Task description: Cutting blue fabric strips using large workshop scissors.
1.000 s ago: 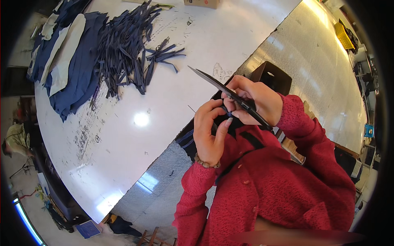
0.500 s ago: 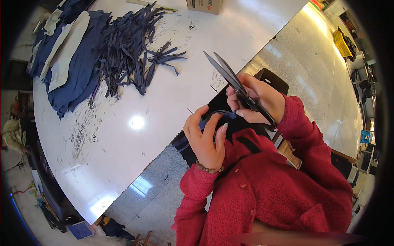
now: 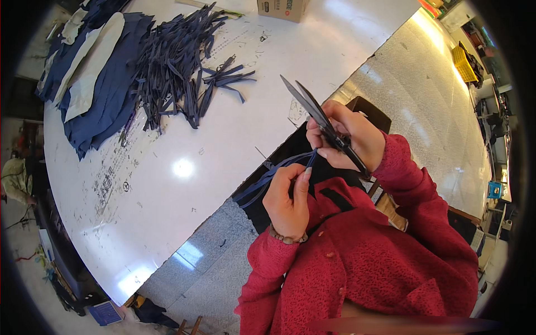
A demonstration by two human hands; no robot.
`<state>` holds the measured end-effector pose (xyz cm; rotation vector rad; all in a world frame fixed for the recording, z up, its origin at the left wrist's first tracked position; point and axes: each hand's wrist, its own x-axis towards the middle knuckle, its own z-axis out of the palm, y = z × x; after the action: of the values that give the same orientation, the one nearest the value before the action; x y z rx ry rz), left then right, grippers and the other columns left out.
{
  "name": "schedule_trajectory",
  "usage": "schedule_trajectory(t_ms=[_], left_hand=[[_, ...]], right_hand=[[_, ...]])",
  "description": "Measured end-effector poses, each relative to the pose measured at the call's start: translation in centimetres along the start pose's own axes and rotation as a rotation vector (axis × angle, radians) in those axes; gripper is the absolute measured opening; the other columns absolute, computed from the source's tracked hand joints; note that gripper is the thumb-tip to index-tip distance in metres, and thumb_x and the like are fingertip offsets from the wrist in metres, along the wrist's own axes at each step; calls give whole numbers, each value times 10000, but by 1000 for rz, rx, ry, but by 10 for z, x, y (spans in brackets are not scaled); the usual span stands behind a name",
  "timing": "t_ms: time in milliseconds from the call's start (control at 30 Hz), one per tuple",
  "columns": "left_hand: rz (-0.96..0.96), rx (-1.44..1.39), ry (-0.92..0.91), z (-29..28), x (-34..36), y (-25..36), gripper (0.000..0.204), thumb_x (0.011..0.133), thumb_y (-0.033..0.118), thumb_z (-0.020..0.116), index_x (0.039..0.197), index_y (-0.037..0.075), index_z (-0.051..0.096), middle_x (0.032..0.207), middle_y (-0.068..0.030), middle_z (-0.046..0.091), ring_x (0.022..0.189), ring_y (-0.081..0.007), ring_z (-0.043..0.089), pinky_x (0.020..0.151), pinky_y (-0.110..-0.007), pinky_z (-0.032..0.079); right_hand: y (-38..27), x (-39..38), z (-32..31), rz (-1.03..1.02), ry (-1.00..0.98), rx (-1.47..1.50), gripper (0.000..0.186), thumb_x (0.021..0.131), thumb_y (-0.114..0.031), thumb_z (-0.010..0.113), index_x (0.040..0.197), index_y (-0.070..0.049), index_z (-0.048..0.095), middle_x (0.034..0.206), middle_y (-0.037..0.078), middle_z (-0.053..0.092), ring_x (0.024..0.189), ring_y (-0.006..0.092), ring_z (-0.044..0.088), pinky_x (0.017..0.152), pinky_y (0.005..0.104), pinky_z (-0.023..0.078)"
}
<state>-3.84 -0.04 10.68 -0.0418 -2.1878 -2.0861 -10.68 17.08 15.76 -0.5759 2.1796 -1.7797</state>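
Black-handled scissors (image 3: 314, 106) are gripped in my right hand (image 3: 360, 137), with the blades slightly apart and pointing up and left. That hand's thumb and fingertips also pinch the ends of narrow navy fabric strips (image 3: 262, 182). Below and to the left, my left hand (image 3: 287, 205) has its thumb and fingers closed on the same strips. From there the strips trail leftward over black cloth (image 3: 262, 212) at the table edge. On the table, at the upper left, lies a heap of similar navy strips (image 3: 173, 70).
Beside the heap are stacked navy fabric panels (image 3: 114, 72) with a pale pattern-like piece (image 3: 92, 84) on top. A cardboard box (image 3: 282, 8) stands at the far edge of the white table (image 3: 167, 212). A yellow basket (image 3: 463, 64) sits at the far right.
My left hand has drawn down, its fingers going from spread to curled, and the strips now stretch between the hands. My right hand and the scissors have shifted only slightly.
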Motion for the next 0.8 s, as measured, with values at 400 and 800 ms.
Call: schedule_trajectory(t_ms=[400,800], left_hand=[[127,214,34,-17,7,-1,138,809,-23,654,944,1,664,1048,-128,597,616,-121,566,565,-227,463],[-222,-146,62,-20,3,2,100,863,-11,620,956,-27,653,820,-76,648,542,-94,567,475,-189,408]], right_hand=[[-10,-5,1,38,16,119,366,773,59,578,1096,-32,432,854,31,538,793,101,545,736,249,455],[-5,0,4,20,96,173,347,776,100,561,1067,-27,422,936,50,522,820,104,536,753,240,451]])
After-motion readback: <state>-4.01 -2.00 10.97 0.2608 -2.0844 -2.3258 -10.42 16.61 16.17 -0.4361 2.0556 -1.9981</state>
